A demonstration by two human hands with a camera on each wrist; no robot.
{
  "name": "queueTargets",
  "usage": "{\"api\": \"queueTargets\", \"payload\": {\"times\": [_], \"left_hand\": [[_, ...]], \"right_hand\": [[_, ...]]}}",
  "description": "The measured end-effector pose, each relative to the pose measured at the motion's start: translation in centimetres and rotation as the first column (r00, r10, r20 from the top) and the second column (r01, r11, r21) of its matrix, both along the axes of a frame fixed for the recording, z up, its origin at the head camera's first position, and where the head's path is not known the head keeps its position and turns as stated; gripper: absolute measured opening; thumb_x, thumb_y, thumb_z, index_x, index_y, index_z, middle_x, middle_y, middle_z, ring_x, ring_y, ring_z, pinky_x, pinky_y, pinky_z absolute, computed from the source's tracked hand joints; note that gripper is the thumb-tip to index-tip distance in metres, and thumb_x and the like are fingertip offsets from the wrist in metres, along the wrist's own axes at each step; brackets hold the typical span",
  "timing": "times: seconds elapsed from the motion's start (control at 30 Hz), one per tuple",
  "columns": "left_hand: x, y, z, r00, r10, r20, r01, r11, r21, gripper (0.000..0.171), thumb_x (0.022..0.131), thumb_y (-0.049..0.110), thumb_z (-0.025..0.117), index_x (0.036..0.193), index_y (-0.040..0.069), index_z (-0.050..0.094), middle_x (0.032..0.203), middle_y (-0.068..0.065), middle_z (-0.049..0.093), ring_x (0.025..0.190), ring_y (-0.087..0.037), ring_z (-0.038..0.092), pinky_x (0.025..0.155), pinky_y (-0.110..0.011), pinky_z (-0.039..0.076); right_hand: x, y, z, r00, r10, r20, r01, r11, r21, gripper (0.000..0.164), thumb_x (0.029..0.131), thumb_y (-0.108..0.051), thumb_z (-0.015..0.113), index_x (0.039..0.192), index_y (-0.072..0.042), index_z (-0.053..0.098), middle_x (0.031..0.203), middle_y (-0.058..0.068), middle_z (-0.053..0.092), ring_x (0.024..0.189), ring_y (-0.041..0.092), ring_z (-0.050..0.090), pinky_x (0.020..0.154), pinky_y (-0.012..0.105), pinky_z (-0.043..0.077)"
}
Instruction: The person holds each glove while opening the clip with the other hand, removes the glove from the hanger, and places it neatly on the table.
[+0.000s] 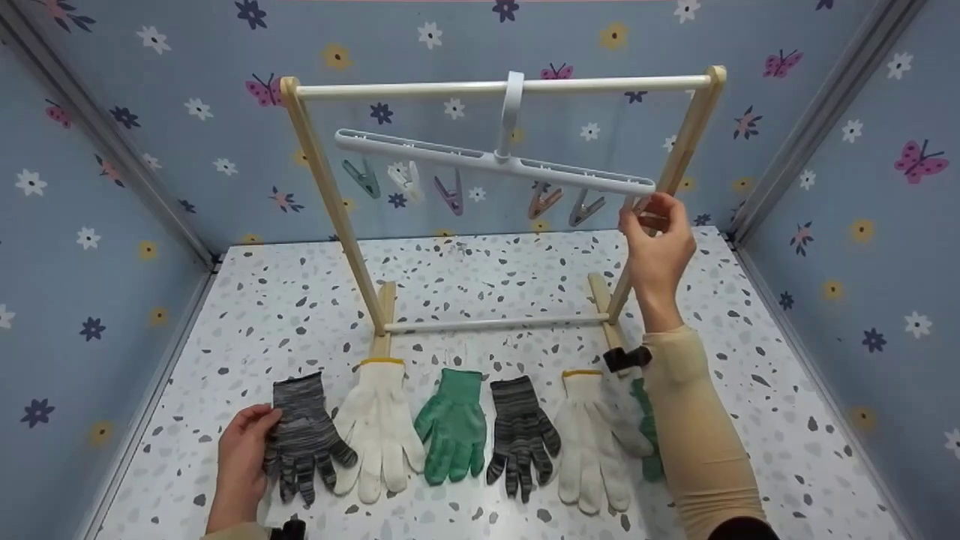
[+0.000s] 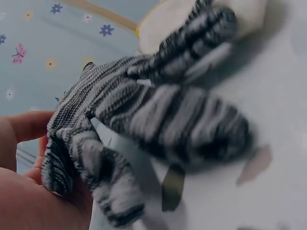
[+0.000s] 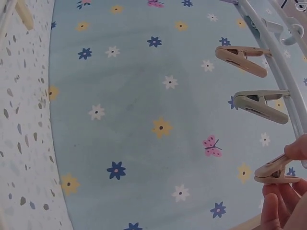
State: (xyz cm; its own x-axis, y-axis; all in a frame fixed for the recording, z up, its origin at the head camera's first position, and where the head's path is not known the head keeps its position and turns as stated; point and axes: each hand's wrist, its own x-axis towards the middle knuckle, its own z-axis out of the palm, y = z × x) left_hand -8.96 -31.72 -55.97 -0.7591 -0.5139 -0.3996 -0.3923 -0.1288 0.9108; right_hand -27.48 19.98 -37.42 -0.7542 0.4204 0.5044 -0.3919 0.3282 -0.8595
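Note:
My left hand [image 1: 241,459] pinches the side of a grey-and-black striped knit glove [image 1: 301,412] at the left end of a row of gloves. Close up in the left wrist view, the glove's fingers hang toward the table. At the upper right, my right hand [image 1: 661,251] holds a beige clothespin [image 3: 274,171] between thumb and fingers, at the right end of a white clip hanger [image 1: 427,155]. That hanger hooks over the rack's top bar and tilts, its right end lower. Several other clothespins, including a green one [image 1: 362,178] and a brown one [image 1: 544,201], dangle from it.
A wooden rack with a white top bar [image 1: 405,89] stands on the speckled table [image 1: 480,270]. Along the front lie white gloves [image 1: 381,435], a green glove [image 1: 454,426] and another striped glove [image 1: 520,431]. My right forearm partly covers a second green glove [image 1: 651,442]. Flowered panels enclose three sides.

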Motion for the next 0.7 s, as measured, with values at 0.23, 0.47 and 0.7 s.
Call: {"api": "queueTargets", "payload": {"times": [0.23, 0.47, 0.7], "left_hand": [[0.2, -0.3, -0.5, 0.998, -0.022, 0.063, 0.035, 0.977, -0.211, 0.03, 0.097, 0.02, 0.065, 0.12, 0.003, 0.054, 0.099, 0.006, 0.06, 0.093, -0.009, 0.053, 0.081, -0.025, 0.042], [0.2, -0.1, -0.3, 0.995, -0.033, 0.093, 0.061, 0.946, -0.319, 0.031, 0.1, 0.022, 0.06, 0.122, 0.001, 0.054, 0.112, -0.009, 0.059, 0.097, -0.017, 0.053, 0.081, -0.031, 0.042], [-0.1, 0.3, 0.7, 0.996, 0.004, 0.09, 0.025, 0.947, -0.319, 0.037, 0.102, 0.032, 0.054, 0.124, 0.002, 0.053, 0.126, -0.016, 0.053, 0.107, -0.025, 0.049, 0.084, -0.036, 0.04]], "right_hand": [[0.0, 0.2, 0.3, 1.0, -0.013, 0.013, 0.013, 1.0, -0.022, 0.033, 0.089, -0.016, 0.075, 0.118, -0.007, 0.063, 0.108, 0.008, 0.063, 0.094, 0.018, 0.06, 0.081, 0.028, 0.049], [0.3, 0.2, 0.7, 1.0, -0.017, 0.018, 0.018, 0.999, -0.042, 0.033, 0.089, -0.015, 0.076, 0.119, -0.008, 0.062, 0.108, 0.007, 0.062, 0.095, 0.019, 0.06, 0.082, 0.03, 0.049], [0.5, 0.4, 0.6, 1.0, -0.006, 0.011, 0.006, 1.0, -0.031, 0.038, 0.089, -0.017, 0.077, 0.123, -0.008, 0.06, 0.11, 0.007, 0.063, 0.094, 0.019, 0.06, 0.083, 0.03, 0.048]]}}
